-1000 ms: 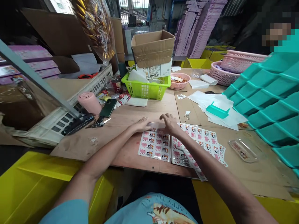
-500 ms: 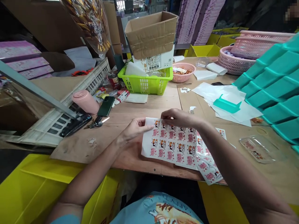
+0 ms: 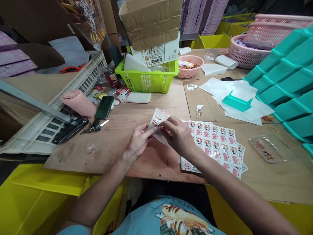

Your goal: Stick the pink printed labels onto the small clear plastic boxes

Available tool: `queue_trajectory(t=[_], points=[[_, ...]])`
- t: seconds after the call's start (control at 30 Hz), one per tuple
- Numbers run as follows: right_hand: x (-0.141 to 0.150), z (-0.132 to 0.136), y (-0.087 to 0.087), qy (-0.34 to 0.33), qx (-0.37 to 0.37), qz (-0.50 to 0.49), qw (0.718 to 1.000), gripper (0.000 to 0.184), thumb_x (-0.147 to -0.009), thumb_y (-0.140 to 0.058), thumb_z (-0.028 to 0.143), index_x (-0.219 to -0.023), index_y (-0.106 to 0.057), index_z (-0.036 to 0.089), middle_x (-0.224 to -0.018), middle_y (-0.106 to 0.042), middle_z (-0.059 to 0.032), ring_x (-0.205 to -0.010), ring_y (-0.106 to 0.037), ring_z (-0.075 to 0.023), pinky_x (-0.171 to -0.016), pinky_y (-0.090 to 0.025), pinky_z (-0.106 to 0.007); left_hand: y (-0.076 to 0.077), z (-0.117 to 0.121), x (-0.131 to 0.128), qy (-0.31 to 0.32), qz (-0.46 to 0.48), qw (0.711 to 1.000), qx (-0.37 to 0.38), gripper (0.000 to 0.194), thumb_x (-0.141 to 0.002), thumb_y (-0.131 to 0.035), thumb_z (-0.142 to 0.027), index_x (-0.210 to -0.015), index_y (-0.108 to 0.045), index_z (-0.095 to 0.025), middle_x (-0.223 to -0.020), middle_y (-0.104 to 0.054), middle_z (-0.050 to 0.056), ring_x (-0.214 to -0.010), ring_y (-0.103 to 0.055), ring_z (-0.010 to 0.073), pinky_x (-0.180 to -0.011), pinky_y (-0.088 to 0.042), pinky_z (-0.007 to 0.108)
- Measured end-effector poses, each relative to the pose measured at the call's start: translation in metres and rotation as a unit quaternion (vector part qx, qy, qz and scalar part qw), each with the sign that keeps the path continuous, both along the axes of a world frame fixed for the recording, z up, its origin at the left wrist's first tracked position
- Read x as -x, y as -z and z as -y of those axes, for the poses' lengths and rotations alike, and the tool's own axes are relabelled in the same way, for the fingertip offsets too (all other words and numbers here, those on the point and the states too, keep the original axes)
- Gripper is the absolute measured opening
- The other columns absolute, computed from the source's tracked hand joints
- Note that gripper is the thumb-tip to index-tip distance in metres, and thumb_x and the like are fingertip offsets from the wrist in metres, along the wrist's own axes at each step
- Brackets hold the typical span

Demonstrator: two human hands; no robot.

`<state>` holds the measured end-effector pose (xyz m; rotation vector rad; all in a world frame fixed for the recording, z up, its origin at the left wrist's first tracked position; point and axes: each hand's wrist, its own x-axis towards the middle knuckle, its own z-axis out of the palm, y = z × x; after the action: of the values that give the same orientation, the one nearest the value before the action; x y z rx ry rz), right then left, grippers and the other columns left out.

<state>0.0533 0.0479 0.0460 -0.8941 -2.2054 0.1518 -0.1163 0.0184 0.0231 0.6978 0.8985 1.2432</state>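
Note:
A white sheet of printed cartoon stickers (image 3: 160, 116) is held up over the table's front part, its near part bent. My left hand (image 3: 139, 140) pinches its left edge between thumb and fingers. At the sheet's upper face, my right hand (image 3: 177, 133) has thumb and fingertips pressed together by one cartoon print; whether a sticker is between them is too small to tell. Under and to the right of my right forearm lies a fanned stack of sticker sheets (image 3: 220, 143) with the same black, orange and pink prints. To their right is a clear plastic lid (image 3: 270, 148) bearing similar prints.
A lime-green basket (image 3: 146, 78) with a cardboard box stands at the back. Teal stacked trays (image 3: 288, 81) rise on the right, beside white papers (image 3: 227, 91). A phone (image 3: 104, 107), keys (image 3: 94, 127) and a pink tumbler (image 3: 78, 102) lie at left.
The sheet has been turned and bent in my left hand, away from the stack, which now shows on the right. My right hand has moved from the top edge down onto the prints.

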Motion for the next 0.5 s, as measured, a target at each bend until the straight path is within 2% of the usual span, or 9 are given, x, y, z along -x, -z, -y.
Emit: queue_trajectory(t=[0.13, 0.2, 0.27, 0.4, 0.5], points=[[0.004, 0.018, 0.017, 0.008, -0.016, -0.036, 0.999, 0.016, -0.096, -0.05, 0.015, -0.102, -0.065, 0.018, -0.091, -0.061, -0.0087, -0.083, -0.056, -0.0203, -0.072, -0.046, -0.032, 0.001, 0.014, -0.006, 0.024, 0.007, 1.0, -0.008, 0.024, -0.085, -0.066, -0.035, -0.094, -0.072, -0.014, -0.092, -0.074, 0.007, -0.086, -0.069, 0.0184, -0.077, -0.056, 0.03], [0.004, 0.02, 0.018, 0.005, -0.016, -0.047, 0.999, 0.016, -0.097, -0.051, 0.018, -0.101, -0.067, 0.019, -0.091, -0.062, -0.0088, -0.083, -0.056, -0.0203, -0.072, -0.046, -0.033, 0.001, 0.021, -0.008, 0.03, -0.034, 0.998, -0.034, 0.027, -0.089, -0.061, -0.037, -0.097, -0.072, -0.014, -0.095, -0.074, 0.007, -0.091, -0.068, 0.0199, -0.08, -0.055, 0.031], [0.004, 0.02, 0.017, -0.001, 0.002, -0.062, 0.998, 0.015, -0.096, -0.053, 0.021, -0.098, -0.068, 0.019, -0.089, -0.063, -0.0085, -0.081, -0.056, -0.0201, -0.07, -0.046, -0.033, 0.001, 0.026, -0.008, 0.04, -0.115, 0.989, -0.08, 0.029, -0.093, -0.054, -0.038, -0.099, -0.071, -0.014, -0.098, -0.073, 0.007, -0.094, -0.067, 0.02, -0.085, -0.053, 0.031], [0.0, 0.021, 0.015, -0.034, 0.073, -0.098, 0.992, 0.017, -0.094, -0.057, 0.024, -0.093, -0.072, 0.017, -0.087, -0.064, -0.0099, -0.079, -0.057, -0.0203, -0.069, -0.045, -0.034, 0.002, 0.03, -0.003, 0.065, -0.313, 0.93, -0.182, 0.03, -0.097, -0.047, -0.034, -0.104, -0.069, -0.014, -0.106, -0.07, 0.008, -0.098, -0.063, 0.0193, -0.091, -0.047, 0.03], [0.001, 0.023, 0.016, -0.056, 0.109, -0.109, 0.986, 0.015, -0.09, -0.059, 0.02, -0.087, -0.073, 0.017, -0.085, -0.066, -0.0096, -0.079, -0.057, -0.021, -0.071, -0.045, -0.035, 0.004, 0.03, 0.001, 0.061, -0.395, 0.889, -0.222, 0.027, -0.097, -0.047, -0.031, -0.1, -0.068, -0.014, -0.1, -0.068, 0.007, -0.089, -0.061, 0.017, -0.085, -0.047, 0.027]])
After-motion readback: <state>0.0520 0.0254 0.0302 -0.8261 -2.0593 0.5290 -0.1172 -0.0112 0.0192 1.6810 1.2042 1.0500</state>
